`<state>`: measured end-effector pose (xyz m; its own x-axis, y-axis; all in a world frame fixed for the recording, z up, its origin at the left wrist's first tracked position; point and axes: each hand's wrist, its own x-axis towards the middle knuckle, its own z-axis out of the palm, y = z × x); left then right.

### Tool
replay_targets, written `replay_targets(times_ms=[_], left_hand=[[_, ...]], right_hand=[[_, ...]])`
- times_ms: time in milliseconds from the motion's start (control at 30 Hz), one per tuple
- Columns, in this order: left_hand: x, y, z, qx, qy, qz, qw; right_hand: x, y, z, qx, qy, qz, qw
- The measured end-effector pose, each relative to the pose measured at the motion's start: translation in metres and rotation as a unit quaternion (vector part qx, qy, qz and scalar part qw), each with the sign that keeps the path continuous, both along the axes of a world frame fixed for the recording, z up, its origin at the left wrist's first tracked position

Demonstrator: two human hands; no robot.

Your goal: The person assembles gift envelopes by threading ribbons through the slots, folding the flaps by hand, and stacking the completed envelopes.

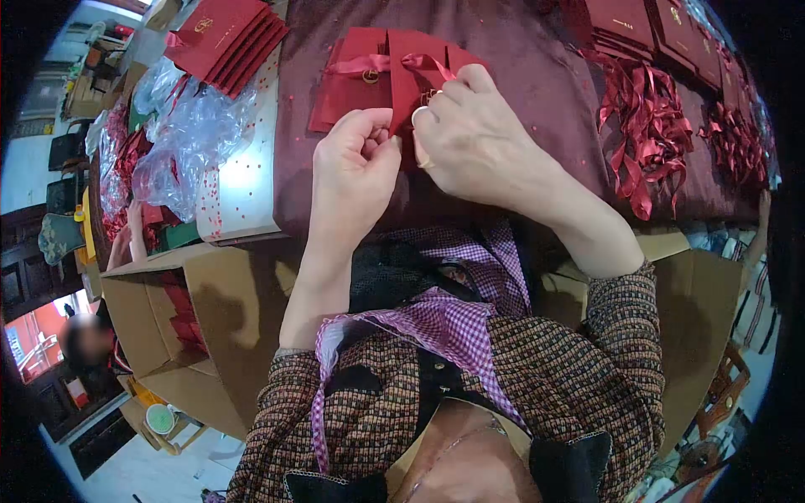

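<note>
Red card pieces with gold marks and red ribbon [356, 96] lie on the dark red cloth in front of me. My left hand [356, 163] pinches the lower edge of the red card near its middle, thumb and fingers pressed together. Just right of it, my right hand [470, 138] is curled over the right part of the card, fingers bent beside the ribbon, with a ring on one finger. Its fingertips are partly hidden behind the hand, so what they grip is unclear.
Stacked red cards [226, 42] lie at the upper left beside clear plastic bags [189, 138]. More red cards [620, 25] with loose ribbons [646, 134] lie at the right. Cardboard boxes [226, 318] stand below the table edge. Another person's arm [136, 230] shows at the left.
</note>
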<state>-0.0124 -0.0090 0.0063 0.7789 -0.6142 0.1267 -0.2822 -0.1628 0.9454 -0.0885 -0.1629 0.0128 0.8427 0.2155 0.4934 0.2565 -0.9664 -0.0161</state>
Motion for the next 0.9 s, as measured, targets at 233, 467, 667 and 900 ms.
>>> replay_targets(times_ms=[233,467,667,900], left_hand=[[-0.003,-0.001,-0.006,-0.048,0.077,0.006,0.996],[-0.004,-0.003,-0.007,-0.056,0.082,-0.008,0.995],[0.0,0.001,0.01,-0.044,0.074,-0.051,0.995],[0.016,0.0,-0.004,-0.02,-0.214,-0.121,0.969]], right_hand=[[0.0,-0.007,0.006,0.101,0.113,0.028,0.988],[0.005,-0.001,-0.008,-0.029,-0.01,0.021,0.999],[0.002,-0.018,0.012,0.072,0.067,0.081,0.992],[0.0,-0.017,0.013,0.07,0.038,0.094,0.992]])
